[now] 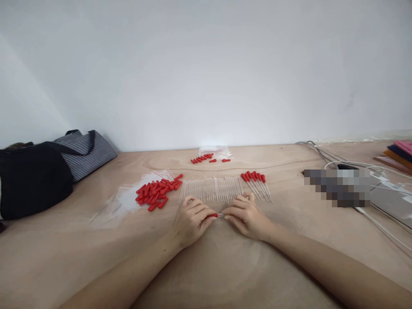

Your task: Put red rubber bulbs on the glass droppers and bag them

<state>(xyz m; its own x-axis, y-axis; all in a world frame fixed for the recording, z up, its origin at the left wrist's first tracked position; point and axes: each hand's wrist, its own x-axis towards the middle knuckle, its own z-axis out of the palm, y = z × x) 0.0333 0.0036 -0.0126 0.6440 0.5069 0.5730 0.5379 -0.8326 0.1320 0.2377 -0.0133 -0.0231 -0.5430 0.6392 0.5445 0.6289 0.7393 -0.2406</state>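
Between finger and thumb, my left hand (194,219) pinches a red rubber dropper bulb (212,215). My right hand (247,217) is closed on a thin clear dropper tube (220,215), whose end meets the bulb's mouth; how deep it sits I cannot tell. Just beyond both hands lies a row of clear tubes (209,187), side by side. A heap of loose red bulbs (153,192) rests to the left. Right of the row are several droppers (257,185), each a tube with a red bulb on its far end.
Plastic bags (120,201) lie under and beside the heap. Near the wall are more red bulbs (201,158) and a clear bag (215,151). A black bag (35,180) and a striped bag (88,154) stand left. Cables (383,227) and a blurred dark object (337,187) occupy the right.
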